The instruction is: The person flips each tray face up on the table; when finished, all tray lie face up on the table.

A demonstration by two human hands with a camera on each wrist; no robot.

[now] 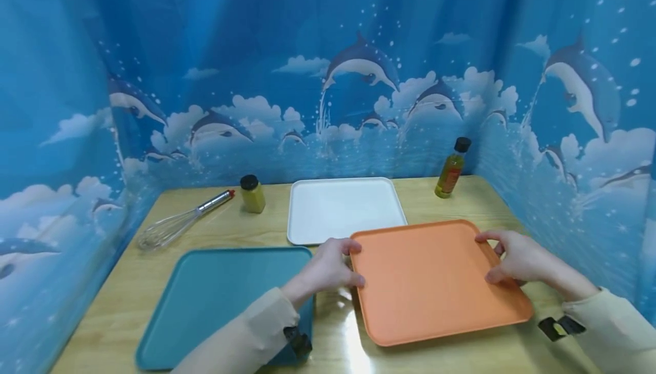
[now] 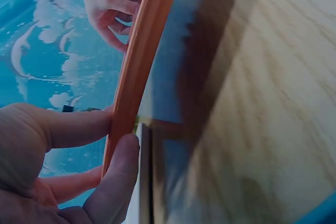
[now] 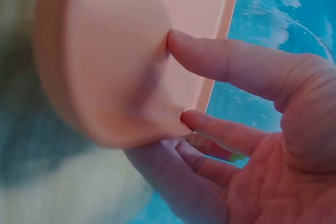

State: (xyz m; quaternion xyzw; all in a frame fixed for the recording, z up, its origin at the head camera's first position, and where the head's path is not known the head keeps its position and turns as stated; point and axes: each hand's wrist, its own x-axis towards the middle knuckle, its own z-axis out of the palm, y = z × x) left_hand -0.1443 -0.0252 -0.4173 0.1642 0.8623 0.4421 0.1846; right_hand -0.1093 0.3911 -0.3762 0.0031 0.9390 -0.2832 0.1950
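Both hands hold an orange tray (image 1: 435, 277) by its opposite short sides, raised over the table. My left hand (image 1: 328, 268) pinches the left rim; in the left wrist view the thumb and fingers of that left hand (image 2: 68, 166) close on the tray's edge (image 2: 139, 56), and a shadow lies on the wood below. My right hand (image 1: 517, 260) grips the right rim. From the right wrist view, the right hand's thumb (image 3: 231, 64) presses the tray's upper face (image 3: 115, 40) while other fingers go beneath it.
A teal tray (image 1: 230, 288) lies at the left front, partly under the left forearm. Behind the orange tray is a white tray (image 1: 343, 209). A whisk (image 1: 179, 223), a yellow jar (image 1: 253, 196) with a black lid and an oil bottle (image 1: 451, 172) stand or lie toward the back. Dolphin-print curtains (image 1: 307, 78) surround the table.
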